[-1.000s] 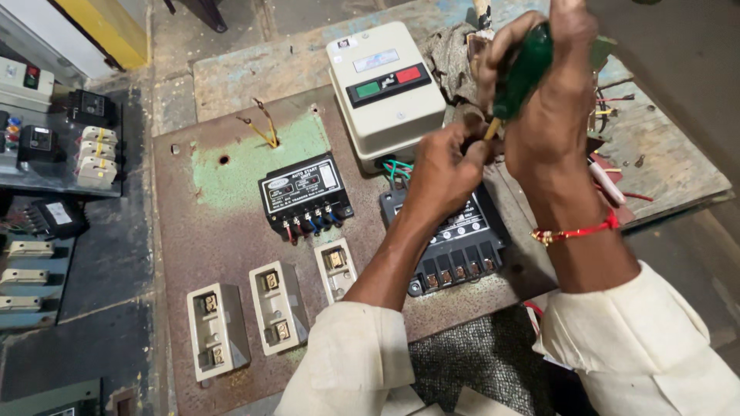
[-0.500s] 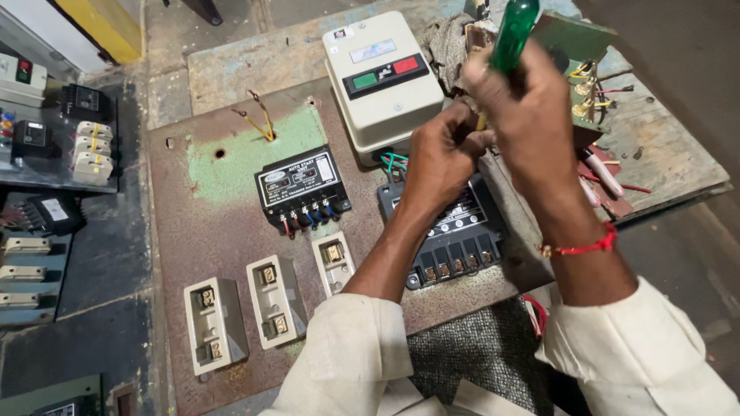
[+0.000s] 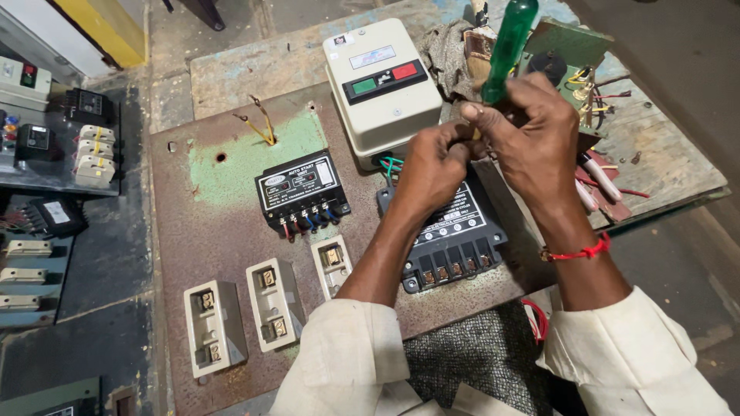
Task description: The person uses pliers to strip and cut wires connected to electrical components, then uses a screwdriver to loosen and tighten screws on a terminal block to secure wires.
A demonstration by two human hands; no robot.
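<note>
A translucent green plastic screwdriver handle (image 3: 507,48) is being gripped upright by the right hand (image 3: 532,142), fingers closed round it. The left hand (image 3: 432,166) is being held curled against its lower end, above a ribbed black rectangular relay module (image 3: 451,246) on a rusty steel panel (image 3: 193,223).

Screwdriver (image 3: 505,54) shaft and tip hidden behind hands. Black terminal box (image 3: 455,239) partly covered by left forearm. Rusty panel (image 3: 193,231) cut off at bottom edge. Labels too small.
</note>
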